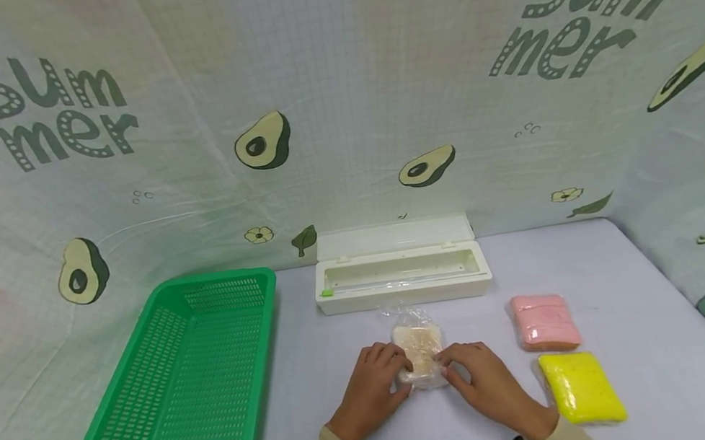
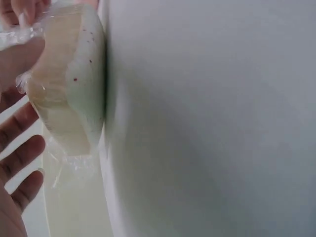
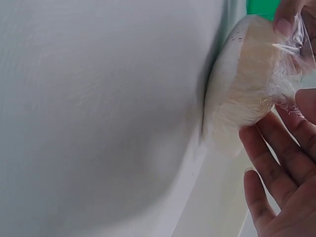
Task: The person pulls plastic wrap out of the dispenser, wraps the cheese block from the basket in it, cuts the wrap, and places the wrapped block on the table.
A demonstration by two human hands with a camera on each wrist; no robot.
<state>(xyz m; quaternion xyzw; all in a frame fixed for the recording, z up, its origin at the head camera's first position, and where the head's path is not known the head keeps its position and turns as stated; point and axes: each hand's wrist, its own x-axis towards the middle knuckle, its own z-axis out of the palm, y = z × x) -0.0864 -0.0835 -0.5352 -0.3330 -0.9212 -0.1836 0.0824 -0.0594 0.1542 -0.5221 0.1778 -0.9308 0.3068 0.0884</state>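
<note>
On the table lies a cream and tan block wrapped in clear plastic film, perhaps bread-like; the wrist views show a pale side with small red specks. My left hand touches its left edge, fingertips on the film and thumb apart near the front corner. Three of its fingers stretch out loosely beside the block. At the opposite edge my right hand pinches the plastic film between thumb and forefinger. Loose film sticks out at the block's far end.
A white film dispenser box stands behind the block, lid raised, with a green slider at its left. A green basket is at the left. To the right lie a pink wrapped block and a yellow one.
</note>
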